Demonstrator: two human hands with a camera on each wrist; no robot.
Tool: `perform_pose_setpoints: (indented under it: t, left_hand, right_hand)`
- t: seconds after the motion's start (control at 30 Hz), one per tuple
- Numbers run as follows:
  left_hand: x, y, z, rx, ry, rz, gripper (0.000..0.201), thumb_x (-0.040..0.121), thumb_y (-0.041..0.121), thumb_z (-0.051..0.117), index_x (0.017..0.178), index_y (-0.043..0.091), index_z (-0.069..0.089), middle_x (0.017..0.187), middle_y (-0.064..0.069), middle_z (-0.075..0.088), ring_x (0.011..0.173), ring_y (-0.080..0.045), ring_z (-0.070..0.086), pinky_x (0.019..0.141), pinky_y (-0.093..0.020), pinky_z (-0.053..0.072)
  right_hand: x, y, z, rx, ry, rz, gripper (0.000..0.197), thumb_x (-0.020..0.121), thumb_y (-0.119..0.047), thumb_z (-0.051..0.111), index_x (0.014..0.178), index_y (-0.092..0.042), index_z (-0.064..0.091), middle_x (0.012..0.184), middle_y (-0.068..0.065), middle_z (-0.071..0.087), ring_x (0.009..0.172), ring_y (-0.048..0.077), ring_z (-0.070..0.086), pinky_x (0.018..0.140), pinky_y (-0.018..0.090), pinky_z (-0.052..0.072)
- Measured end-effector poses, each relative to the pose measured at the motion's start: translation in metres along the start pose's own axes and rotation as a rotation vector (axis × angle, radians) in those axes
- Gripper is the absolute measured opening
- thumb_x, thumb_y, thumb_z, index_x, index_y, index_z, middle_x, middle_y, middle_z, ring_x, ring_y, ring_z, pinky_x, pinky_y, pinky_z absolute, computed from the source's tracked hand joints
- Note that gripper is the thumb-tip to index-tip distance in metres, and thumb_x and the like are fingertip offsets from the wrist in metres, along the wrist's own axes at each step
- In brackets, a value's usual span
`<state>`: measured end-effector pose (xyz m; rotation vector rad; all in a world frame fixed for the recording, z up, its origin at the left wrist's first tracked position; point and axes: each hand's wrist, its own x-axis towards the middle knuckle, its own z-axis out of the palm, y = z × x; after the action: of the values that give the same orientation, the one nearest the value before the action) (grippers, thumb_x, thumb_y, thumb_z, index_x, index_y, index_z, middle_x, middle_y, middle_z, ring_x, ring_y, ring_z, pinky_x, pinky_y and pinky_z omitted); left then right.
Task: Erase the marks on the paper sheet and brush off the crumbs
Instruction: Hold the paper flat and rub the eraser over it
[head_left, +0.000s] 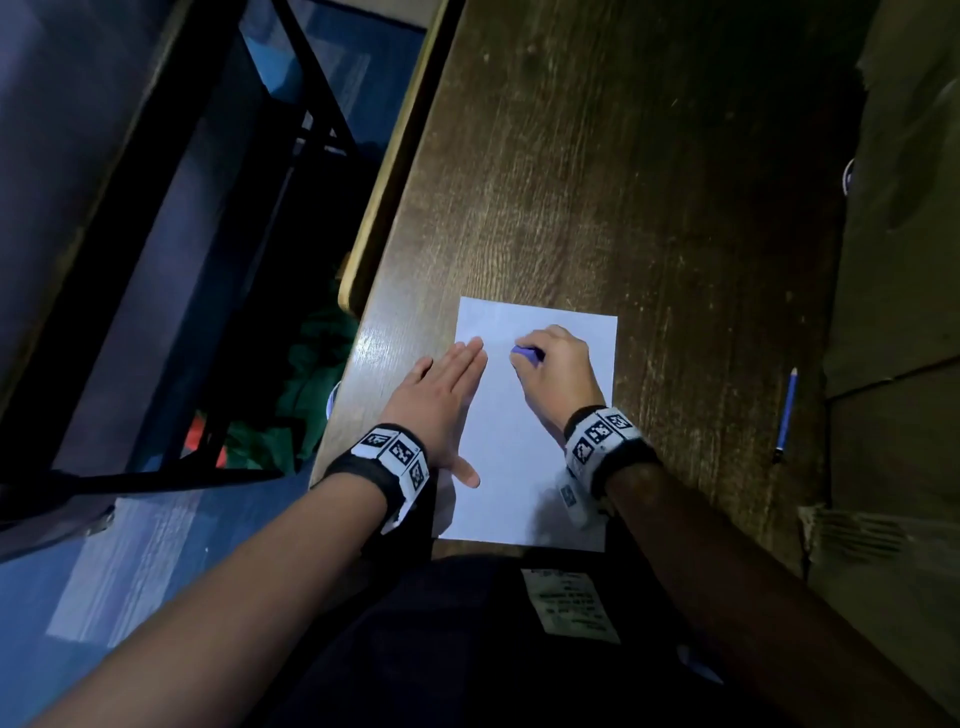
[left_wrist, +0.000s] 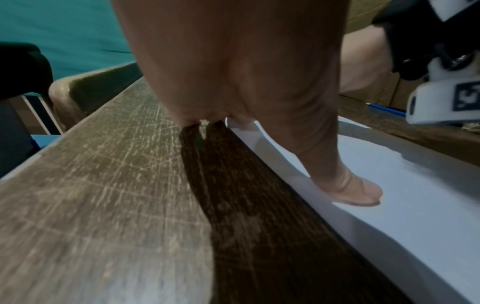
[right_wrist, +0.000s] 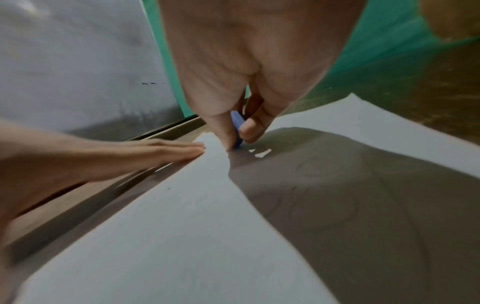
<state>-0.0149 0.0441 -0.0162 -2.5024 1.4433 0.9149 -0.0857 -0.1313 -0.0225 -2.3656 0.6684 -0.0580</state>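
We are pinching the eraser (head_left: 525, 352) in our right hand (head_left: 556, 371) — pressing it on the paper sheet (head_left: 524, 467) near its far edge — while our left hand (head_left: 439, 405) is lying flat, fingers straight, along the sheet's left edge.

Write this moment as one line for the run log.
phase: erasing | right hand: pinches eraser on paper sheet | left hand: flat, steadies sheet

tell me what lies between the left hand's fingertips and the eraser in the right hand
Only bare paper sheet: the head view shows nothing on it between the left hand and the eraser pinched by the right hand.
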Motion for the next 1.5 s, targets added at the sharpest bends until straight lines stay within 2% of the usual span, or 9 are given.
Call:
perform_pose_setpoints:
  t: [0.23, 0.4, 0.5, 0.6, 0.8, 0.97, 1.17, 1.33, 1.5]
  left_hand:
    - [0.002, -0.001, -0.001, -0.007, -0.008, 0.001, 0.159, 0.055, 0.083, 0.076, 0.159, 0.012, -0.021, 0.165, 0.000, -0.030, 0.154, -0.016, -0.021, 0.127, -0.041, -0.004]
    - [0.001, 0.000, -0.001, -0.013, -0.007, -0.002, 0.161, 0.051, 0.084, 0.076, 0.159, 0.013, -0.021, 0.166, 0.002, -0.029, 0.154, -0.014, -0.021, 0.126, -0.040, -0.005]
    - [0.003, 0.000, 0.003, 0.000, -0.004, -0.007, 0.162, 0.051, 0.085, 0.075, 0.159, 0.012, -0.021, 0.166, 0.000, -0.029, 0.154, -0.016, -0.020, 0.126, -0.041, -0.004]
    - [0.006, -0.002, 0.003, -0.015, -0.003, -0.003, 0.163, 0.050, 0.084, 0.077, 0.159, 0.013, -0.021, 0.166, 0.000, -0.029, 0.155, -0.017, -0.019, 0.125, -0.042, -0.003]
    - [0.003, -0.003, 0.003, -0.041, 0.007, 0.012, 0.161, 0.050, 0.081, 0.080, 0.160, 0.016, -0.018, 0.167, 0.001, -0.026, 0.155, -0.016, -0.018, 0.126, -0.042, -0.002]
    - [0.006, -0.002, 0.003, -0.028, 0.002, 0.003, 0.160, 0.052, 0.080, 0.080, 0.159, 0.015, -0.020, 0.166, 0.000, -0.030, 0.155, -0.017, -0.019, 0.127, -0.043, -0.003]
    - [0.003, -0.002, 0.002, -0.037, 0.008, 0.007, 0.161, 0.050, 0.080, 0.082, 0.161, 0.016, -0.016, 0.167, 0.002, -0.025, 0.155, -0.015, -0.017, 0.127, -0.043, 0.000]
    - [0.006, 0.000, 0.000, -0.018, 0.003, -0.014, 0.162, 0.049, 0.080, 0.081, 0.160, 0.014, -0.017, 0.168, 0.001, -0.024, 0.155, -0.017, -0.015, 0.127, -0.042, 0.001]
    - [0.002, 0.002, -0.002, 0.003, 0.015, -0.008, 0.161, 0.048, 0.080, 0.082, 0.161, 0.014, -0.012, 0.169, 0.000, -0.019, 0.156, -0.017, -0.012, 0.126, -0.041, 0.004]
  right_hand:
    - [-0.061, -0.020, 0.011, 0.001, -0.511, -0.306, 0.014, 0.088, -0.012, 0.058, 0.075, -0.011, 0.062, 0.080, 0.001, 0.056, 0.075, 0.015, 0.048, 0.075, 0.036, 0.045]
    - [-0.009, 0.002, 0.007, 0.061, 0.004, 0.023, 0.015, 0.090, -0.015, 0.065, 0.101, -0.011, 0.073, 0.095, 0.003, 0.065, 0.088, 0.017, 0.062, 0.087, 0.028, 0.050]
    - [-0.050, -0.011, 0.023, 0.029, -0.175, -0.190, 0.008, 0.088, -0.007, 0.064, 0.082, -0.007, 0.069, 0.079, 0.008, 0.060, 0.077, 0.024, 0.057, 0.078, 0.040, 0.049]
    - [-0.070, -0.007, 0.019, 0.070, -0.411, -0.347, 0.009, 0.086, -0.008, 0.067, 0.093, -0.006, 0.071, 0.084, 0.008, 0.066, 0.079, 0.022, 0.058, 0.078, 0.038, 0.049]
    - [-0.025, 0.006, 0.008, 0.099, 0.040, 0.031, 0.009, 0.088, -0.014, 0.067, 0.096, -0.013, 0.071, 0.093, 0.002, 0.067, 0.086, 0.015, 0.061, 0.086, 0.028, 0.050]
    - [-0.071, -0.007, 0.011, 0.074, -0.372, -0.409, 0.007, 0.087, -0.008, 0.066, 0.081, -0.008, 0.068, 0.077, 0.007, 0.062, 0.073, 0.022, 0.056, 0.074, 0.035, 0.049]
    - [-0.018, 0.010, 0.008, 0.082, 0.102, 0.057, 0.009, 0.089, -0.011, 0.065, 0.094, -0.010, 0.072, 0.091, 0.004, 0.066, 0.086, 0.017, 0.061, 0.086, 0.030, 0.050]
    - [-0.077, -0.010, 0.020, 0.037, -0.307, -0.495, 0.007, 0.088, -0.002, 0.063, 0.082, -0.002, 0.066, 0.077, 0.012, 0.061, 0.074, 0.029, 0.054, 0.075, 0.040, 0.048]
    - [-0.010, 0.011, 0.000, 0.024, 0.102, 0.018, 0.008, 0.089, -0.008, 0.064, 0.091, -0.007, 0.072, 0.088, 0.009, 0.065, 0.083, 0.022, 0.060, 0.085, 0.033, 0.050]
